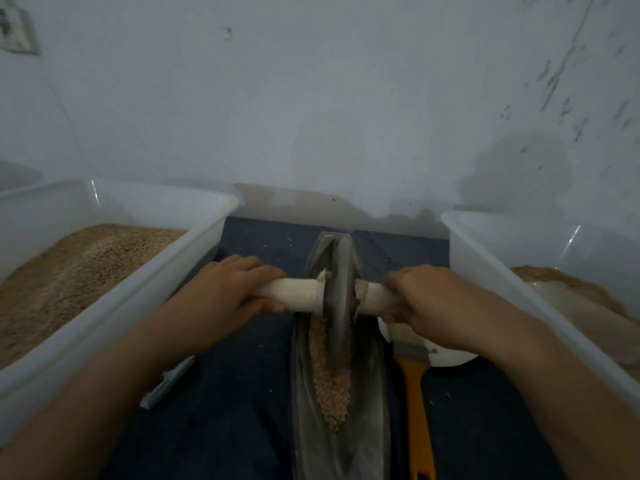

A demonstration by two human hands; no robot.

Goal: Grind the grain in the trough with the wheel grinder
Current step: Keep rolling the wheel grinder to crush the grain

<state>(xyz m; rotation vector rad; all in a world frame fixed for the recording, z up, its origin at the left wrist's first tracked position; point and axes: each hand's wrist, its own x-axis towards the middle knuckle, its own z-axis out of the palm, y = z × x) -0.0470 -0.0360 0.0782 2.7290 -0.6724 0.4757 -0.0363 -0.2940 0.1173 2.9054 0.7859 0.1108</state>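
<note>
Two translucent plastic tubs (114, 271) (519, 271) hold tan grain flanking the narrow metal trough (301, 393), where coarse crushed grain (330, 386) lies under the grey wheel grinder (337, 292), left hand (225, 292) and right hand (433, 306) clamped on its pale axle ends.

We see a big white tub (114, 306) on the left. It is full of light brown grain (69, 268). Another white tub (519, 282) sits on the right, with a small heap of brown stuff (575, 289) at its far end. A brush (414, 368) with a yellow handle lies near the right tub, and its bristles rest on a white bowl (453, 358). A dark blue cloth (225, 410) covers the floor. A thin pale strip (166, 382) lies on the cloth just beside the left tub. Behind it all stands a pale wall (311, 98) with dark marks on the right. A socket (14, 29) hangs on the wall at the top left.
</note>
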